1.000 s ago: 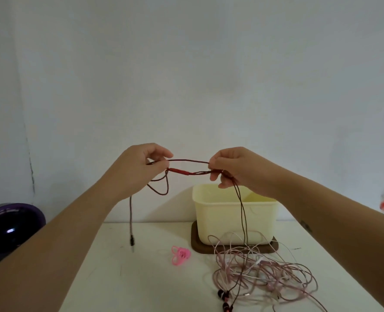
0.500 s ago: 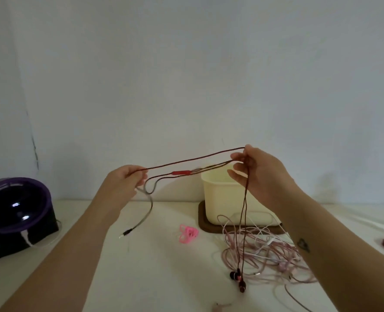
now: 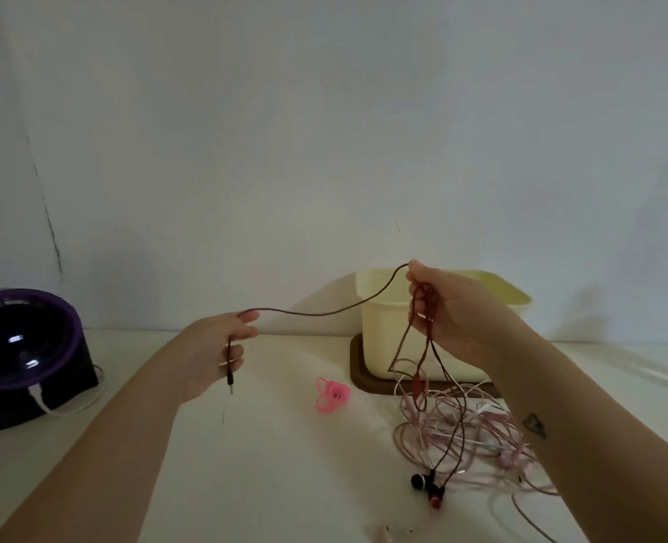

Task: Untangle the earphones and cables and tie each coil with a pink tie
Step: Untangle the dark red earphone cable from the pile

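Note:
A dark red earphone cable (image 3: 324,312) sags between my two hands above the table. My left hand (image 3: 222,346) pinches it near the plug end, and the jack (image 3: 230,380) hangs just below my fingers. My right hand (image 3: 446,307) grips a bunch of the cable's loops in front of the tub; its strands drop to the red and black earbuds (image 3: 428,487) on the table. A tangle of pale pink cables (image 3: 477,429) lies under my right forearm. A small heap of pink ties (image 3: 332,394) sits between my hands on the table.
A cream plastic tub (image 3: 379,307) stands on a dark brown tray (image 3: 359,374) against the wall. A purple and black round device (image 3: 22,346) with a white cord sits at the left edge. A small pale piece (image 3: 383,533) lies near the front edge.
My left hand slid along the cable to the plug end, so the jack now hangs right under it. My right hand gathered the loops and lowered; the in-line remote now dangles below it.

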A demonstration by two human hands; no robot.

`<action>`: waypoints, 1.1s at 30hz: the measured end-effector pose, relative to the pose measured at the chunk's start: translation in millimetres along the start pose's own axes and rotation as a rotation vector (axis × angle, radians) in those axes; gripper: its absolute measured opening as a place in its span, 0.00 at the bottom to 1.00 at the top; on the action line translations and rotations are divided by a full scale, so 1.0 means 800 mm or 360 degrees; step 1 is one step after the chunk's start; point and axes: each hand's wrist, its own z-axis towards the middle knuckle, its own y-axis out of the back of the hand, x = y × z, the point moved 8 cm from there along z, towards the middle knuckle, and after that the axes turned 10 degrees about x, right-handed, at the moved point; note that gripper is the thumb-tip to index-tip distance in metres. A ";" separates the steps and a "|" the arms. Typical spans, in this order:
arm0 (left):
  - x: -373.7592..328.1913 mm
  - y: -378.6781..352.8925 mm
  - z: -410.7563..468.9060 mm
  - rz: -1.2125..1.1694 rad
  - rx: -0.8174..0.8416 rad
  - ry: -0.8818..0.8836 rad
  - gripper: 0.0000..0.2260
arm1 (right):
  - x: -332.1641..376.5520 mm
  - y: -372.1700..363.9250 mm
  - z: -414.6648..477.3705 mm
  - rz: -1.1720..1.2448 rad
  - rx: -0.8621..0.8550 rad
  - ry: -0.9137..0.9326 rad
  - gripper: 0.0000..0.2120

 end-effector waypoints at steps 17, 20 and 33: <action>-0.116 -0.144 -0.070 0.0538 0.0376 -0.0819 0.04 | 0.045 -0.066 -0.011 -0.0256 0.0168 0.0385 0.06; -0.117 -0.133 -0.058 0.0320 0.0298 -0.0818 0.05 | 0.043 -0.049 -0.008 0.0026 0.0081 0.0376 0.06; -0.097 -0.138 -0.048 0.0849 0.0255 -0.0689 0.18 | 0.025 -0.054 0.013 -0.0444 0.0302 0.0363 0.07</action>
